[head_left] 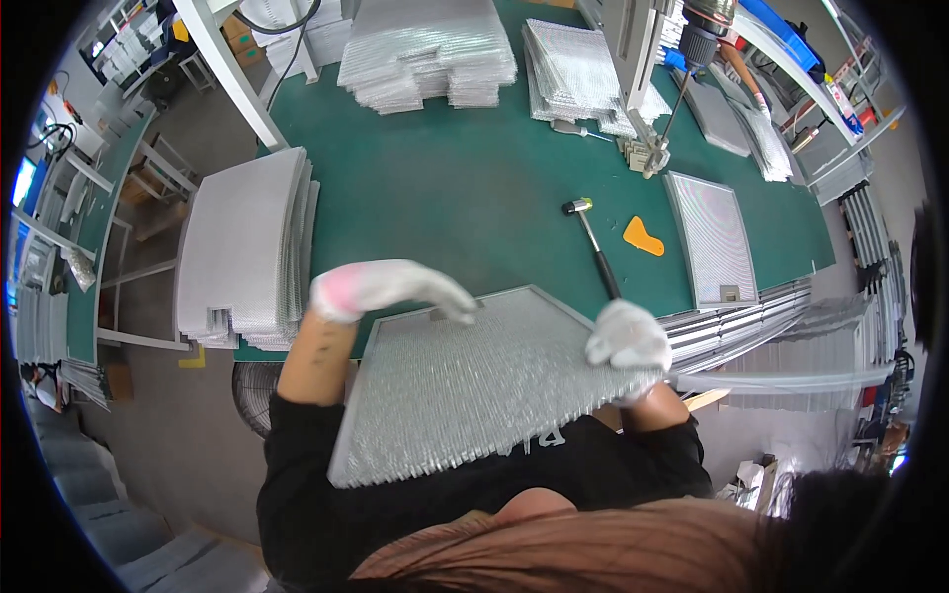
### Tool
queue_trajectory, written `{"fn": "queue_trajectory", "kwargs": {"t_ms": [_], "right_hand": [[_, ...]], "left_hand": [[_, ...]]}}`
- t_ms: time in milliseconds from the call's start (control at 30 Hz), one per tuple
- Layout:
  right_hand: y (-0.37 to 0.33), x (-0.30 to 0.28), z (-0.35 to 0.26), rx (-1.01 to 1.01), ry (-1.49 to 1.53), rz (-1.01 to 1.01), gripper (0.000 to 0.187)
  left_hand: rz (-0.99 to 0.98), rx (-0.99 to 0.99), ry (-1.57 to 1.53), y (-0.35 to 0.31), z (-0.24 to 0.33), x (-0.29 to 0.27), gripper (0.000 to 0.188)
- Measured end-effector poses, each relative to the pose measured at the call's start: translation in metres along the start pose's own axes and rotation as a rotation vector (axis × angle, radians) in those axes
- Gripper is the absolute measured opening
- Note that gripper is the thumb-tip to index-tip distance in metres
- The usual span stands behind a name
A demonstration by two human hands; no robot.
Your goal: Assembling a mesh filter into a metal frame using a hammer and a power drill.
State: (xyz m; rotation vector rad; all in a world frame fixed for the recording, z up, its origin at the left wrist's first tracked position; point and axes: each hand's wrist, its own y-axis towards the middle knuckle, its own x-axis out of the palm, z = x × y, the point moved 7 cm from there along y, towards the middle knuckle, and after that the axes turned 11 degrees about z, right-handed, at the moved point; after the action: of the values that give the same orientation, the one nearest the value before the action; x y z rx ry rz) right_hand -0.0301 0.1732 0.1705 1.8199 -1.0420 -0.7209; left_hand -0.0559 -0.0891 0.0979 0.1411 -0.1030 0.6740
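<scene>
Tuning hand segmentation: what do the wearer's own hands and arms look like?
Left hand: white glove, pink at the wrist. Right hand: white glove, cuff mostly hidden. Black sleeves stop short of the gloves; bare left forearm has small dark marks.

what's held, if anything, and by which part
A mesh panel, by its right edge in the right hand; whether the left hand touches it is unclear.

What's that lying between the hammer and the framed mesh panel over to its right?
In the head view, a flat orange piece lies on the green table between the hammer and that framed mesh panel.
</scene>
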Motion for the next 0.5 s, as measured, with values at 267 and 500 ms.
{"fn": "queue_trajectory", "kwargs": {"t_ms": [267,500], "right_hand": [[0.076,0.009,0.071,0.388,-0.16,0.25,0.032],[0.038,-0.004,0.062,0.25,-0.026,0.271,0.017]], "left_hand": [[1.277,0.918,0.534,-0.106,0.099,0.023,0.022],[1.029,0.949,0.677,-0.09,0.098,0.049,0.015]]}}
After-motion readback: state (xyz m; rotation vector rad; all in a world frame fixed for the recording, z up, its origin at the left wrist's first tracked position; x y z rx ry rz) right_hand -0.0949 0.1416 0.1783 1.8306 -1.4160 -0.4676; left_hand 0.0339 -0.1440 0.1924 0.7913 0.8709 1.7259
